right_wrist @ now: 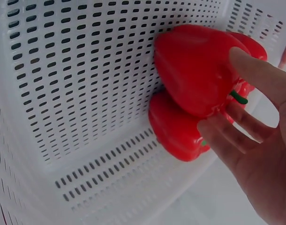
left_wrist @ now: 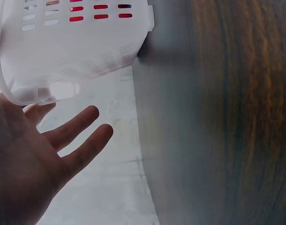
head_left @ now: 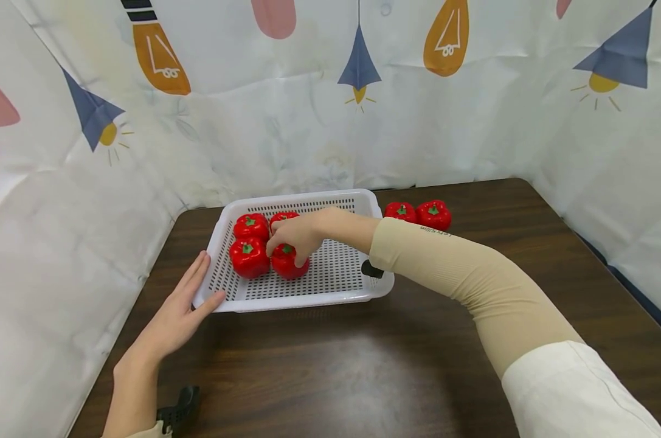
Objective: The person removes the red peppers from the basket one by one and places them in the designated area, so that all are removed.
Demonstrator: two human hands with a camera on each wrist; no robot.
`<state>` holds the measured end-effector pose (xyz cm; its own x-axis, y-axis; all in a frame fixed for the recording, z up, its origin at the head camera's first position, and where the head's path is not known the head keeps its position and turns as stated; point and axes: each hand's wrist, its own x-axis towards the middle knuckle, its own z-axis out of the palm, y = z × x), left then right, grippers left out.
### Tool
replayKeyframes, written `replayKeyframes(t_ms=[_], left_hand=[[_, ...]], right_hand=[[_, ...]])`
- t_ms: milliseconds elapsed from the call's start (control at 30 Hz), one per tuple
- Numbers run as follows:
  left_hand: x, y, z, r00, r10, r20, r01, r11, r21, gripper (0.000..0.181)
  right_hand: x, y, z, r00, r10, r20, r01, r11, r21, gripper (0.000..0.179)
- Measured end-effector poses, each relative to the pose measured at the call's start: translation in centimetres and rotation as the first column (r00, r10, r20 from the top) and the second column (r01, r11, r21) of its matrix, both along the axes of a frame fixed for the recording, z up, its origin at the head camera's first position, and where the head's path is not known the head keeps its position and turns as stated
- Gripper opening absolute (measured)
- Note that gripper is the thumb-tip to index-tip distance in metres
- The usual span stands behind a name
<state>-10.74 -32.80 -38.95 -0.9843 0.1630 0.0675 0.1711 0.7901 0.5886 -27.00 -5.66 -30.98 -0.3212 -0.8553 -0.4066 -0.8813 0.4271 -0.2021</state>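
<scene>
Basket (head_left: 308, 300) touched at its left end by left hand (head_left: 173, 319), fingers straight. Inside basket, red pepper (head_left: 285, 268) grasped by right hand (head_left: 304, 233), fingers curled round it; placing judged in hand. Release seems called for, then perhaps two peppers (head_left: 433, 218) right of basket to be fetched.

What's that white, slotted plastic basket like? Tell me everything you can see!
The white, rectangular, plastic-looking basket has rounded corners, a smooth rim and low walls. Its floor and sides have lots of small slots. It sits open side up on the dark brown, wood-look table, its long sides running roughly left to right. Four glossy red bell peppers are inside, toward its left end. The person's bare left hand touches that end, thumb at the near corner.
</scene>
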Motion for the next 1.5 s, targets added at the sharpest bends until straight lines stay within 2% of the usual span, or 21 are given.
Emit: replayKeyframes(t_ms=[300,433,767,1067,1300,1500], left_hand=[[-0.3,0.1,-0.1,1.000,0.010,-0.002,-0.010,1.000,-0.001,0.086],[-0.2,0.1,-0.3,1.000,0.011,-0.012,-0.011,1.000,0.008,0.086],[-0.2,0.1,-0.4,1.000,0.009,-0.018,-0.009,1.000,0.017,0.086],[-0.3,0.2,-0.4,1.000,0.011,-0.023,-0.011,1.000,0.016,0.086],[-0.4,0.2,-0.4,1.000,0.014,-0.021,-0.013,1.000,0.012,0.086],[-0.3,0.1,-0.5,1.000,0.022,-0.018,-0.022,1.000,0.011,0.086]], right_hand=[[-0.2,0.2,-0.4,0.999,0.013,0.044,-0.015,0.998,0.053,0.063],[-0.5,0.7,0.0,0.998,0.020,0.058,-0.021,0.999,0.024,0.060],[-1.5,4.7,2.7,0.997,0.008,0.079,-0.001,0.996,-0.090,0.054],[-1.8,10.0,5.4,0.989,-0.070,0.131,0.099,0.967,-0.233,0.060],[-1.7,13.6,7.3,0.991,-0.112,0.070,0.128,0.944,-0.304,0.058],[-2.1,16.2,8.0,0.993,-0.116,0.033,0.120,0.926,-0.358,0.056]])
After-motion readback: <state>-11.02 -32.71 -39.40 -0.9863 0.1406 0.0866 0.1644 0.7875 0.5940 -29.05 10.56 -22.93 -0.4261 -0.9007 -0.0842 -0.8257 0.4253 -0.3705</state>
